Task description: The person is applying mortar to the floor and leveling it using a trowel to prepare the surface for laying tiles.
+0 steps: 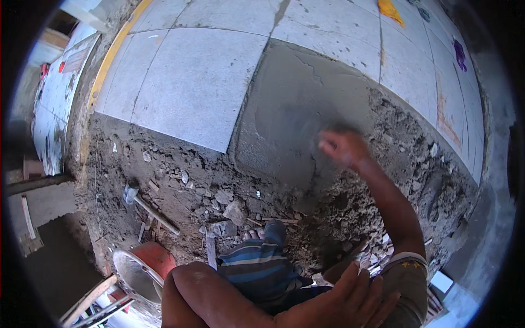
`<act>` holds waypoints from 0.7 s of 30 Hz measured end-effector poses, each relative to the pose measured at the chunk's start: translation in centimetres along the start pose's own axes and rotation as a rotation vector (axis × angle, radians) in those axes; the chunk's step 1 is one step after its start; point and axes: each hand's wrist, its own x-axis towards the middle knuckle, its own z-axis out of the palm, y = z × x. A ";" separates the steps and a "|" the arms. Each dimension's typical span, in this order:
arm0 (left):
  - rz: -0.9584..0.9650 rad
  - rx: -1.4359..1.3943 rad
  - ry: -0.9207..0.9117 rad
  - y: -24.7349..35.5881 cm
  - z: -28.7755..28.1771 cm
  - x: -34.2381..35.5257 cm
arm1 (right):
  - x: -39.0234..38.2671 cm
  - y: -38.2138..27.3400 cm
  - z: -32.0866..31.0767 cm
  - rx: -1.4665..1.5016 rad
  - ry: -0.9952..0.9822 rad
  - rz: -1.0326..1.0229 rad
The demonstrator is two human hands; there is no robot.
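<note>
My right hand is curled and smeared by motion above a patch of wet grey mortar. A dark blur lies beside its fingers; what it grips cannot be made out. The mortar looks smooth towards the far side and rougher along its near edge. It borders a large pale floor tile on the left and more laid tiles beyond. Close to my body, my left hand lies with fingers stretched out near my right sleeve, holding nothing visible.
Rough soil and rubble surround the mortar's near side. A mallet and a hammer lie on the left, with an orange bucket nearer. Striped cloth shows below me. A yellow straightedge runs along the left tiles; a yellow cloth lies far off.
</note>
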 end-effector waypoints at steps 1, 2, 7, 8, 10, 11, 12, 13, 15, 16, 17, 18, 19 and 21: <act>-0.004 0.005 0.020 0.3 0.2 -0.1 | -0.4 1.5 -0.7 0.056 0.144 0.100; -0.005 0.021 0.041 0.5 0.3 -0.2 | -0.4 2.8 -1.7 0.107 0.265 0.200; 0.058 0.027 0.003 1.9 0.7 0.0 | -4.6 2.1 -0.6 0.243 0.274 0.296; 0.060 0.024 -0.002 2.1 0.8 0.2 | -6.2 0.4 1.2 0.238 0.225 0.231; 0.067 0.035 -0.009 2.2 0.7 0.2 | -7.6 -0.9 3.1 0.093 -0.056 0.031; 0.069 0.038 -0.018 2.3 0.8 0.2 | -7.8 -0.7 3.5 0.084 0.041 0.038; 0.066 0.040 -0.035 2.2 0.8 0.1 | -7.8 -0.1 3.7 0.070 0.048 0.054; 0.063 0.039 -0.051 2.3 0.7 0.1 | -7.6 1.1 3.7 0.047 0.054 0.086; 0.045 0.034 -0.073 2.6 0.8 0.3 | -7.2 5.5 2.3 0.086 0.384 0.287; 0.037 0.028 -0.085 2.9 0.7 0.6 | -7.5 7.9 1.7 0.100 0.431 0.430; 0.026 0.017 -0.104 3.2 0.3 0.9 | -8.3 10.1 1.4 0.105 0.599 0.491; 0.008 -0.003 -0.173 3.3 -0.2 1.2 | -9.7 12.0 1.3 0.215 0.618 0.565; -0.013 -0.046 -0.263 3.6 -0.7 1.6 | -11.7 13.9 1.2 0.305 0.704 0.570; -0.035 -0.094 -0.405 3.8 -1.8 2.2 | -16.5 17.0 1.5 0.293 0.782 0.734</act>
